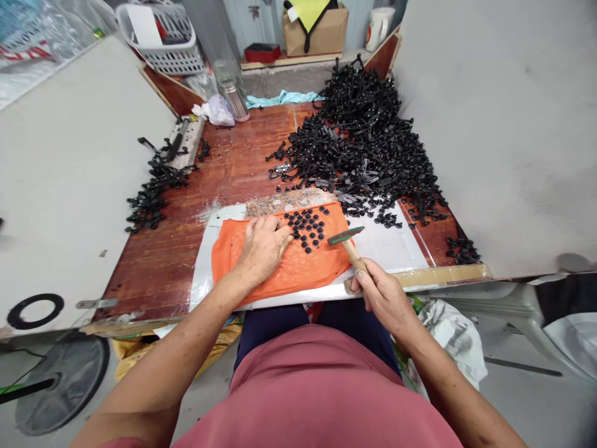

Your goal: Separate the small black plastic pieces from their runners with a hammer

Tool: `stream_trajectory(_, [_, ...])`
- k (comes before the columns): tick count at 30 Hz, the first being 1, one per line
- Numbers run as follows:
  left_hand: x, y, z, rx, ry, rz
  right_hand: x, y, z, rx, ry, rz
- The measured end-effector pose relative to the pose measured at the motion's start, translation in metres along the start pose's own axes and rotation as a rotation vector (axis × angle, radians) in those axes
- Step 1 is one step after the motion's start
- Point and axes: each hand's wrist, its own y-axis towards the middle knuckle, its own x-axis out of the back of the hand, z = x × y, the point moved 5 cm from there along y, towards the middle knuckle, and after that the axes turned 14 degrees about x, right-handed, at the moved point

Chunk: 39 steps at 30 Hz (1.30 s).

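Well, black discs (308, 228) between hands (265, 244) (381, 291)

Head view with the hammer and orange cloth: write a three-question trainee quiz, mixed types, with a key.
1. What does the right hand hold?
2. True or false: the left hand is under the table, out of sight.
3. In the picture, the largest heap of black parts lies towards which side of the table? (a) left (b) right

Key:
1. A hammer, by its wooden handle.
2. False; it lies on the orange cloth, beside small black pieces.
3. b
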Motion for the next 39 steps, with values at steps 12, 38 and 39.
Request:
stream_trajectory(12, [-0.004, 0.003, 0.003, -0.008, -0.025, 0.057, -0.005, 0.061, 0.064, 0.334, -0.625, 0.162])
stream_trajectory(38, [-0.001, 0.005, 0.007, 0.029, -0.092, 0.048, -0.012, 0.076, 0.076, 0.273, -0.856, 0.283])
stream_trajectory(39, [-0.001, 0.005, 0.007, 0.030, -0.099, 0.050, -0.014, 0.077, 0.076, 0.264, -0.863, 0.301])
